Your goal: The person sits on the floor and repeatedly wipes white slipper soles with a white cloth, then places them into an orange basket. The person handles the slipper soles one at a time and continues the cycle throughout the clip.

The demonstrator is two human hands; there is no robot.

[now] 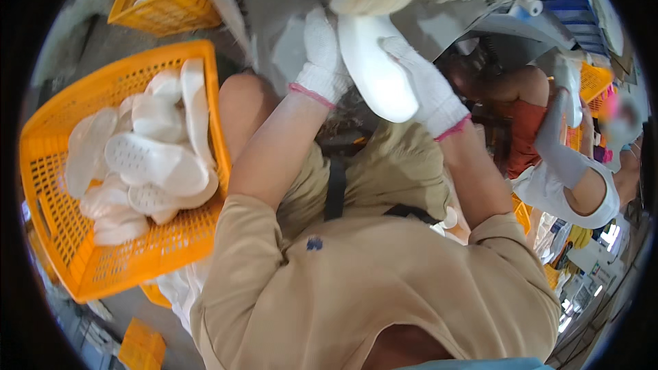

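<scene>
Right hand [421,85], in a white knit glove with pink cuff, grasps a smooth white sole-shaped piece [377,72] by its edge; the matching-gloved left hand [323,55] is beside it, grip unclear. An orange perforated plastic crate [147,266] stands left.

Footwear workshop | orange crate [123,267], piled white shoes [156,162] | co-worker [565,144] nearby

Pretty cluttered workshop corner

Grey floor [179,325] and an orange bin [142,344] down on the left. Off to the right there's a blue striped panel [578,20] up top, an orange crate [595,81] below it, then bright white patches [610,235] near the rim: lights or windows, too warped to tell.
</scene>
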